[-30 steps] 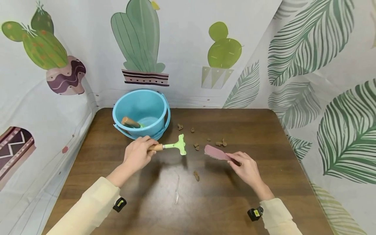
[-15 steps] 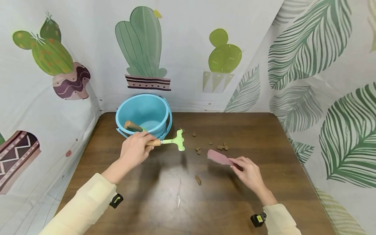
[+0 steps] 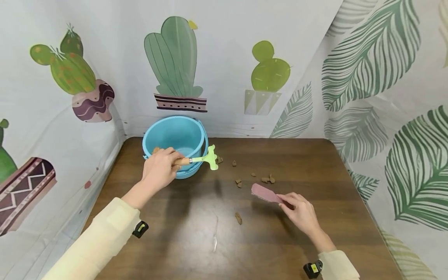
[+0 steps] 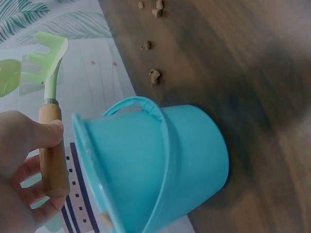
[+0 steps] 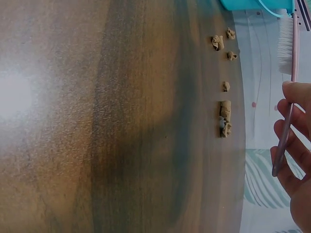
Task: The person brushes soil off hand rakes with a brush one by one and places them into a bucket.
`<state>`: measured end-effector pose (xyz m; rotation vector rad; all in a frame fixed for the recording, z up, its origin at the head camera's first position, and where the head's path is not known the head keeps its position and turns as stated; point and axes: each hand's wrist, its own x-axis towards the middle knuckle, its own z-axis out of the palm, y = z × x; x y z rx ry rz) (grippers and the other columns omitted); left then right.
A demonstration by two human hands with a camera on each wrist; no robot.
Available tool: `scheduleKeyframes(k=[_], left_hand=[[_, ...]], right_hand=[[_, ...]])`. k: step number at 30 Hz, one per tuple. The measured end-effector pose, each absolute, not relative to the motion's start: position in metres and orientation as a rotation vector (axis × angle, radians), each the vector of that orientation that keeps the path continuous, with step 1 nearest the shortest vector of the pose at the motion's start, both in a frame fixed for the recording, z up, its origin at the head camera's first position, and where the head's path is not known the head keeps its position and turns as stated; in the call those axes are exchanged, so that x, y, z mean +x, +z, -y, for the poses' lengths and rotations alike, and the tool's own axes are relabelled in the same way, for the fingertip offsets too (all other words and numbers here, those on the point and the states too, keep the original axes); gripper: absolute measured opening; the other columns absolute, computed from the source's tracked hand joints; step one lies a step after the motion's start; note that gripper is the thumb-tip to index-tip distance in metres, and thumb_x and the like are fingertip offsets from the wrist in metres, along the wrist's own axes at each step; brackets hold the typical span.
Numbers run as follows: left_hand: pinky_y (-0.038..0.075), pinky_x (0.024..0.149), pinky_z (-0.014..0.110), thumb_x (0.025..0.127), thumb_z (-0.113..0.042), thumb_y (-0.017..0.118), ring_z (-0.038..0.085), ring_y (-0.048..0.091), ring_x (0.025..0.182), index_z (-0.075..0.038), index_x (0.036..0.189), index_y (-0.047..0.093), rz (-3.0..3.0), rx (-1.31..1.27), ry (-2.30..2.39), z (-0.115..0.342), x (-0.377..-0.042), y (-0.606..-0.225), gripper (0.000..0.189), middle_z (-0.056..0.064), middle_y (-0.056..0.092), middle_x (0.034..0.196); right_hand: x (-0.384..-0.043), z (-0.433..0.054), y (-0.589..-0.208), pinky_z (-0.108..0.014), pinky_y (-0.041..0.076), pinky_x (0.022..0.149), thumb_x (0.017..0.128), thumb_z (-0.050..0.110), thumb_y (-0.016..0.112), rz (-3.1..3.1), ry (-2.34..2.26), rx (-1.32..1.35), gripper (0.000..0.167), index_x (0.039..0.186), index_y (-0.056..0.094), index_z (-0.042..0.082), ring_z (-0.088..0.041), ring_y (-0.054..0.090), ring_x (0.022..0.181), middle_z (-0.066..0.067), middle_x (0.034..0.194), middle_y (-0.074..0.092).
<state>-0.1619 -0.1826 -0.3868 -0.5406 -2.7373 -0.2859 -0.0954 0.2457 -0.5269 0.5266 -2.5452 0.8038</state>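
Note:
My left hand grips the wooden handle of a small green hand rake, held above the table at the front rim of a light blue bucket. In the left wrist view the rake's prongs point away from the bucket. Pinched in my right hand is a pink brush, raised over the table. Its white bristles face down, touching nothing. Brown clods lie scattered between the two tools and the bucket. Inside the bucket, another wooden handle is mostly hidden by my left hand.
The brown wooden table ends at a cloth backdrop printed with cacti and leaves. One longer clod lies nearer the front. A thin whitish streak shows on the tabletop.
My left hand has moved up with the rake toward the bucket, now covering much of the handle inside it. The head view has tilted, shifting the scene lower. My right hand keeps holding the brush.

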Motion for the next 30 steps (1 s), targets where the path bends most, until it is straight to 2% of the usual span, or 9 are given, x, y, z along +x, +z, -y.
scheduleKeyframes(k=[6, 16, 30], left_hand=[[0.045, 0.057, 0.036, 0.072, -0.011, 0.074, 0.022, 0.053, 0.072, -0.017, 0.097, 0.069, 2.774, -0.504, -0.254, 0.185, -0.170, -0.374, 0.026, 0.000, 0.061, 0.087], [0.046, 0.056, 0.041, 0.076, -0.013, 0.071, 0.026, 0.053, 0.078, -0.015, 0.100, 0.068, 2.854, -0.374, -0.211, 0.191, -0.188, -0.361, 0.024, 0.004, 0.060, 0.092], [0.046, 0.068, 0.044, 0.080, -0.013, 0.064, 0.032, 0.055, 0.083, -0.012, 0.107, 0.066, 2.964, -0.255, -0.115, 0.196, -0.207, -0.351, 0.026, 0.008, 0.060, 0.099]], right_hand=[[-0.092, -0.247, -0.528, -0.021, 0.043, 0.055, 0.068, 0.008, 0.079, 2.569, 0.788, 0.505, 0.033, 0.099, 0.072, 0.017, -0.007, 0.053, 0.069, 0.009, 0.083, 0.064], [-0.097, -0.248, -0.526, -0.023, 0.043, 0.054, 0.067, 0.008, 0.080, 2.574, 0.760, 0.516, 0.033, 0.098, 0.072, 0.016, -0.007, 0.053, 0.068, 0.007, 0.082, 0.064], [-0.100, -0.247, -0.520, -0.027, 0.045, 0.055, 0.069, 0.015, 0.079, 2.612, 0.703, 0.453, 0.028, 0.096, 0.073, 0.016, -0.008, 0.056, 0.069, 0.008, 0.081, 0.064]])
